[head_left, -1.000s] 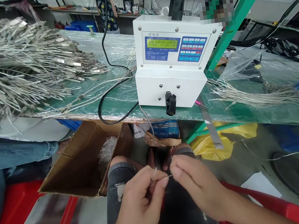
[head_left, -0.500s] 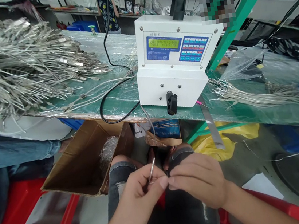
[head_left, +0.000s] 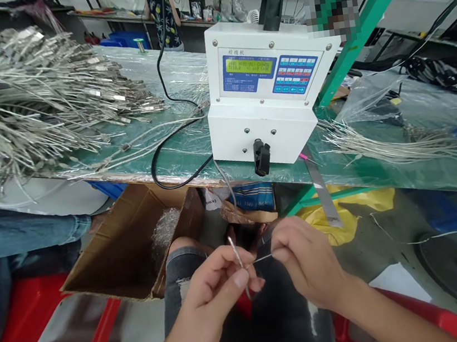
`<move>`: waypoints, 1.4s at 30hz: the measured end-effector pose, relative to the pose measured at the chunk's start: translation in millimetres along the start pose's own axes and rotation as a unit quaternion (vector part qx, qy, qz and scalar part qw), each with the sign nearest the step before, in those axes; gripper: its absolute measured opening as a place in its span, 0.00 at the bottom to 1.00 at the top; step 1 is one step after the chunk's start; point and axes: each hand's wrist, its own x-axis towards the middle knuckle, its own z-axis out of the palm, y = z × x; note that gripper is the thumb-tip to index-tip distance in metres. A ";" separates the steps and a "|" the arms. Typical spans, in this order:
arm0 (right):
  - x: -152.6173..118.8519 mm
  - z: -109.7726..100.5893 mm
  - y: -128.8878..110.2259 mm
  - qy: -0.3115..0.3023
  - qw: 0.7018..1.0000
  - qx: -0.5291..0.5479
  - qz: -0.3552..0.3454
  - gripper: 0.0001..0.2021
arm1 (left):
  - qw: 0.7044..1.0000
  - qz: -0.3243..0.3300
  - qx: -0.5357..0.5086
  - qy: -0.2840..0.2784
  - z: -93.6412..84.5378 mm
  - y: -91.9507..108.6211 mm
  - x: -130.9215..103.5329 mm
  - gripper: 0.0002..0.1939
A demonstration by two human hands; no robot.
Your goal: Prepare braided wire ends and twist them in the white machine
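The left hand [head_left: 212,288] and right hand [head_left: 310,264] work over the lap, below the front edge of the counter [head_left: 193,161]. Between the thumb and fingers of the left hand is a short cable [head_left: 235,250], tilted, with one end standing up past the fingers and the other showing below them. A thin wire [head_left: 262,258] stretches from that grip to the right hand, whose thumb and forefinger appear to pinch its far end. The left hand probably serves as the anchor, gripping near the point where the wire meets the cable, while the right keeps the wire straight by holding apart from it. Whether the wire is part of the cable or separate is too small to tell.

The left forearm enters from below, its thumb laid along the near side of the cable. The right forearm slants in from the lower right, wrist slightly raised, back of the hand mostly uppermost and its other fingers curled in.

A white machine [head_left: 260,110] stands at the counter's front edge, its black clip [head_left: 261,157] facing the person, likely for easy reach. A big heap of cables [head_left: 32,90] covers the counter's left end; a smaller bundle [head_left: 393,143] lies right of the machine, probably kept apart from the heap so the two do not mix.
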 end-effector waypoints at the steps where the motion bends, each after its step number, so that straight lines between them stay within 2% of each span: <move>1: 0.2 -0.7 0.1 -0.007 1.000 0.002 0.009 0.13 | 1.000 0.002 0.005 0.002 0.0 0.0 0.7 0.05; 4: 0.5 -3.4 3.8 -0.020 0.999 0.002 0.038 0.13 | 1.000 -0.005 0.023 0.009 0.1 -0.1 2.9 0.05; 6: -1.0 -5.1 8.5 0.009 0.997 0.011 0.081 0.13 | 0.999 -0.008 0.027 0.019 -0.4 -0.3 3.9 0.05; 8: -4.4 -4.8 12.1 0.055 0.986 0.041 0.151 0.13 | 0.999 -0.005 0.019 0.040 -1.1 -0.6 4.7 0.06; 10: -9.1 -0.6 11.6 0.064 0.968 0.096 0.224 0.12 | 0.998 0.002 0.004 0.058 -1.0 -0.9 5.6 0.08; 12: -13.4 7.7 5.8 0.028 0.946 0.180 0.269 0.10 | 0.998 0.009 -0.009 0.066 0.5 -1.2 6.9 0.08; 14: -14.9 17.7 -3.4 0.002 0.916 0.277 0.292 0.09 | 0.997 0.012 -0.022 0.068 3.5 -1.6 8.4 0.08; 16: -12.7 25.5 -12.3 0.016 0.887 0.352 0.298 0.08 | 0.997 0.009 -0.037 0.069 7.1 -1.9 10.1 0.08; 18: -7.6 28.6 -18.4 0.037 0.875 0.380 0.297 0.06 | 0.996 0.006 -0.046 0.070 10.6 -2.0 11.2 0.08; 20: -1.7 26.8 -21.2 0.039 0.881 0.364 0.300 0.05 | 0.996 0.001 -0.046 0.075 13.5 -1.4 11.4 0.08; 24: 6.3 17.7 -20.4 -0.003 0.908 0.278 0.315 0.05 | 0.994 -0.015 -0.030 0.100 16.8 1.4 10.1 0.07; 29: 9.7 11.7 -17.3 -0.033 0.934 0.202 0.293 0.04 | 0.993 -0.019 -0.005 0.115 16.8 2.0 11.0 0.08; 42: 12.5 5.7 -13.9 -0.055 0.932 0.201 0.296 0.04 | 0.994 -0.027 0.023 0.102 14.2 0.4 10.6 0.09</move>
